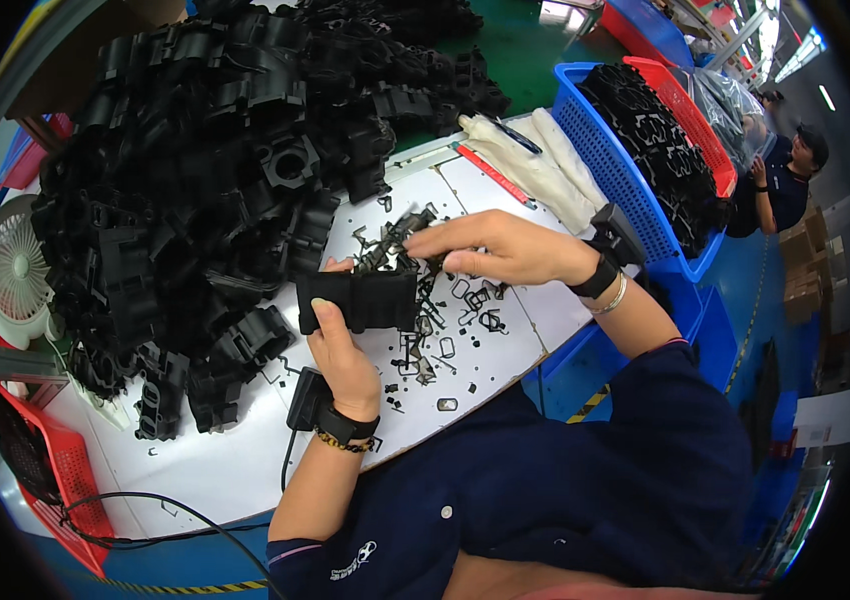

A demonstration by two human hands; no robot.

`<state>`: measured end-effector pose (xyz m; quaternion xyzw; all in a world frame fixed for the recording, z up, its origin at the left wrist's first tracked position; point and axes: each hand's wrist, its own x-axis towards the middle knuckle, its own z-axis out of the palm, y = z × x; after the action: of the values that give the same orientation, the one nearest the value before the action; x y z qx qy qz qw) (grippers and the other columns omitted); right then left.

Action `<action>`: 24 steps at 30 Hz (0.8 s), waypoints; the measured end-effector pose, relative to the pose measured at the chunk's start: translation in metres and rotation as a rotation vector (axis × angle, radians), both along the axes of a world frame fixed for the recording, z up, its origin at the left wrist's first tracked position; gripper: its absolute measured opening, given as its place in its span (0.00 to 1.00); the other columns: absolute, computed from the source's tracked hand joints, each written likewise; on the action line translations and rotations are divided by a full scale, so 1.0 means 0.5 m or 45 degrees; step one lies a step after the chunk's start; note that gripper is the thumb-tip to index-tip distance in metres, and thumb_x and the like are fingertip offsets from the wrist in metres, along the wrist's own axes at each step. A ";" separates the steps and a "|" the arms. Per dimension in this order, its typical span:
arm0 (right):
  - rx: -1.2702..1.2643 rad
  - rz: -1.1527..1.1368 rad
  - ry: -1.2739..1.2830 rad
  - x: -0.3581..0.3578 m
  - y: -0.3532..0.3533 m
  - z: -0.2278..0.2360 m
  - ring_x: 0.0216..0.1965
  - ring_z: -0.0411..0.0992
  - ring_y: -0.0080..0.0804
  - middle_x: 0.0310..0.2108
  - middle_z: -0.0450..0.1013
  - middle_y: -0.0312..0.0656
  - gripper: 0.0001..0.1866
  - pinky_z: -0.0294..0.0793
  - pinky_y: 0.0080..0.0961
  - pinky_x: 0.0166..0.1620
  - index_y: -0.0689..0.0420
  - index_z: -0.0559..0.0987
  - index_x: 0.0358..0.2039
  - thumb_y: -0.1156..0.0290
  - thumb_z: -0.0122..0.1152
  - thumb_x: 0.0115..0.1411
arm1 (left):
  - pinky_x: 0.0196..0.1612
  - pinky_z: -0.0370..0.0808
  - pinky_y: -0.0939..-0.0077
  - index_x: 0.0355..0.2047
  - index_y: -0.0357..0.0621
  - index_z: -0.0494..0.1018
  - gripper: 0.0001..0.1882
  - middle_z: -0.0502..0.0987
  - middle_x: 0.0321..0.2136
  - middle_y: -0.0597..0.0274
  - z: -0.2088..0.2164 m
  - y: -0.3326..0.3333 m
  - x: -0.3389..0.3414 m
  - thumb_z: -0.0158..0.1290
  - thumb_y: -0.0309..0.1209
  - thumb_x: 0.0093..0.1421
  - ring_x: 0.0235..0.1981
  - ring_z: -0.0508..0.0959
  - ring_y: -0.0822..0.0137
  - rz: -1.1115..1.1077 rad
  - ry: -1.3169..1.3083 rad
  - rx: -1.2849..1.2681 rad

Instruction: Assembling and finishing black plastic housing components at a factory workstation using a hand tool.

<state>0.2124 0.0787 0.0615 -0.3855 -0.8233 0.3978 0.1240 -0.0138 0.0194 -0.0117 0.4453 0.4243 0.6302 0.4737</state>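
My left hand (343,362) grips a black moulded plastic housing (373,302) just above the white table. Its thumb lies on the near face, and fingertips show behind the far edge. My right hand (510,250) reaches in from the right, palm down and fingers stretched out at the housing's far right edge. Whether those fingertips touch the housing I cannot tell. Under and around both hands lie small black frames and scraps (445,345), with a denser heap (395,232) behind the housing. A large pile of similar black housings (185,200) rises to the left.
White cloth gloves (545,165), a pen (512,134) and a red strip (493,174) lie at the far right. Beyond stands a blue basket (570,110) of black parts. A fan (20,265) and red basket (70,465) are left. A co-worker (783,185) stands back right.
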 end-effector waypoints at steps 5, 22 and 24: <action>0.368 -0.247 -0.018 -0.015 0.059 -0.045 0.57 0.69 0.49 0.55 0.72 0.54 0.20 0.66 0.37 0.61 0.64 0.76 0.53 0.63 0.56 0.67 | 0.66 0.56 0.64 0.52 0.31 0.70 0.32 0.73 0.53 0.51 0.010 -0.001 0.004 0.30 0.51 0.74 0.61 0.67 0.59 -0.236 -0.015 -0.010; 0.679 -0.271 -0.248 -0.040 0.058 -0.102 0.62 0.64 0.50 0.60 0.67 0.55 0.26 0.63 0.38 0.64 0.65 0.73 0.56 0.60 0.60 0.64 | 0.61 0.63 0.59 0.46 0.30 0.71 0.33 0.76 0.42 0.49 -0.002 -0.005 0.002 0.30 0.51 0.72 0.49 0.74 0.59 -0.152 -0.118 0.167; 0.882 -0.260 -0.370 -0.053 0.054 -0.115 0.64 0.61 0.51 0.62 0.64 0.57 0.30 0.60 0.38 0.66 0.67 0.70 0.58 0.57 0.59 0.64 | 0.63 0.61 0.59 0.47 0.32 0.71 0.33 0.76 0.43 0.51 -0.002 -0.003 0.000 0.28 0.52 0.72 0.51 0.73 0.59 -0.132 -0.088 0.172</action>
<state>0.1861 0.1055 0.0042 -0.4532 -0.8751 0.0231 0.1680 -0.0139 0.0178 -0.0125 0.4756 0.3405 0.6472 0.4889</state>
